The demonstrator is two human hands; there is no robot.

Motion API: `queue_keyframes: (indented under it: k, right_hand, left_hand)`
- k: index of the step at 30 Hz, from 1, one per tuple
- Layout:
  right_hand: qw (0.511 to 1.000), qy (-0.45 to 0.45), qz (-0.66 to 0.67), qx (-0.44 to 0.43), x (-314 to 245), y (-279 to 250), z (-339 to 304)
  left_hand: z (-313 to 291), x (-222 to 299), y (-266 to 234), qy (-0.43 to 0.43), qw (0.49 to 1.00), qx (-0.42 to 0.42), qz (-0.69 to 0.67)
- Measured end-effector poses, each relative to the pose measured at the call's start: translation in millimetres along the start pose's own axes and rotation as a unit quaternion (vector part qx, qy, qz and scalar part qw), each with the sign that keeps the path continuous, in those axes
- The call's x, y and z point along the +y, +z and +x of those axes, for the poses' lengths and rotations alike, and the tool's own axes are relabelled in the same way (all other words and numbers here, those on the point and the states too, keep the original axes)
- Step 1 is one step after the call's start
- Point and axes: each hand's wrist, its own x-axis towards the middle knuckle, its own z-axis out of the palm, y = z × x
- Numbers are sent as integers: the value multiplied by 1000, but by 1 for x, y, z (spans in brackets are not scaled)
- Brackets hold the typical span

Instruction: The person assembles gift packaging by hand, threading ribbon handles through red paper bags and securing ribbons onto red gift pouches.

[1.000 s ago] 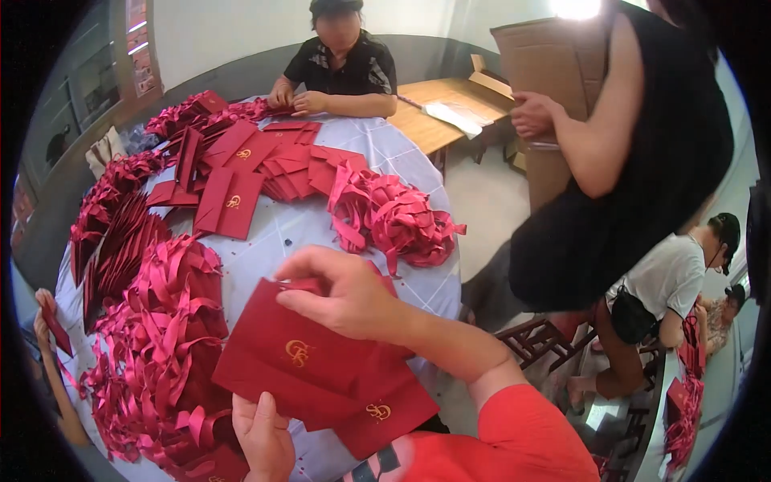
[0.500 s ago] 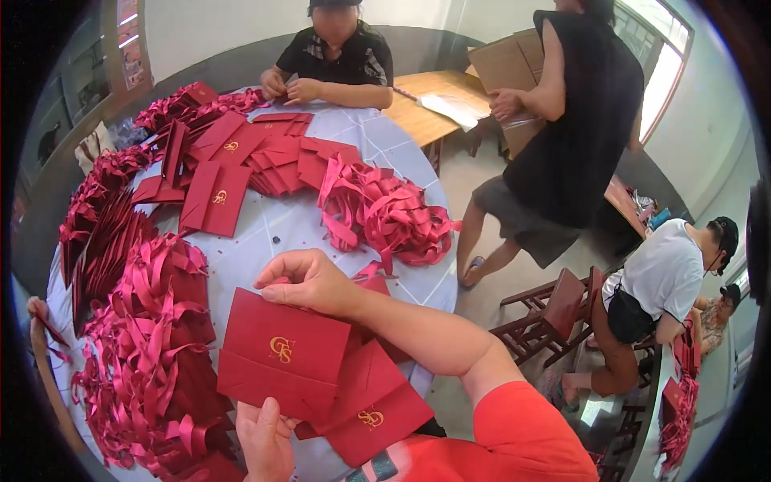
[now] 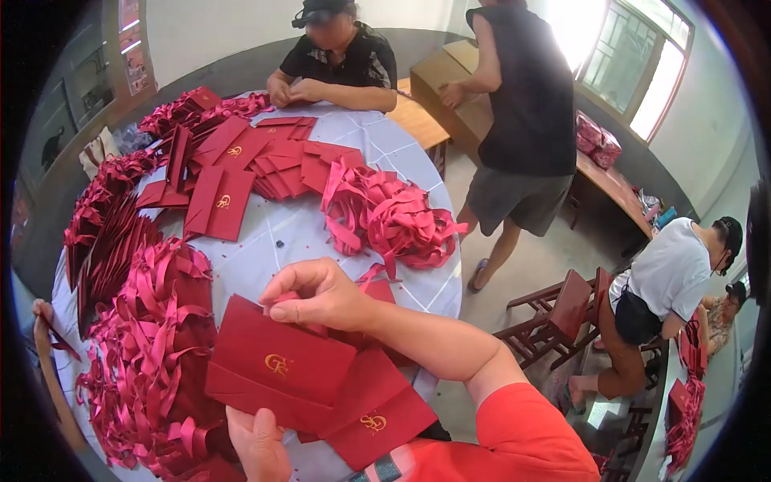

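Observation:
A flat red paper gift bag [image 3: 277, 363] with a gold emblem is held up in front of me. My left hand [image 3: 261, 446] grips its lower edge, thumb on the front face and fingers hidden behind. At the bag's top edge my right hand [image 3: 317, 299] is closed in a pinch; a bit of red ribbon seems to show at its fingertips, too small to be sure. More flat red bags [image 3: 381, 414] lie beneath it on the right. Left of my hands lies a large heap of bags with pink-red ribbon handles [image 3: 152, 345].
The round table's pale cloth [image 3: 249, 261] also carries a pile of loose ribbons [image 3: 385, 213] and spread red bags [image 3: 221, 205]. A person in black [image 3: 345, 72] sits across. Another person [image 3: 526, 96] stands by a cardboard box [image 3: 454, 100]. Wooden stools [image 3: 562, 309] are at right.
The held bag has tilted and shifted slightly left, both hands with it. The standing person has moved left, and the cardboard box is further left and away. The seated person across has turned their head.

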Motion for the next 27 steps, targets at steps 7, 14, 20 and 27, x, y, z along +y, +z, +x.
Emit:
queue_keyframes:
  k: [7, 14, 20, 27]
  right_hand:
    - [952, -249, -134, -122, -17, 15, -8]
    - [962, -154, -197, -106, -25, 15, -14]
    - [990, -50, -82, -103, -32, 2, -14]
    - [950, 105, -61, -287, -22, 2, -7]
  left_hand:
    - [2, 8, 6, 25, 996, -13, -84]
    - [0, 8, 1, 74, 997, 4, -37]
    - [8, 10, -12, 109, 991, 72, -27]
    - [10, 20, -20, 59, 995, 84, 3]
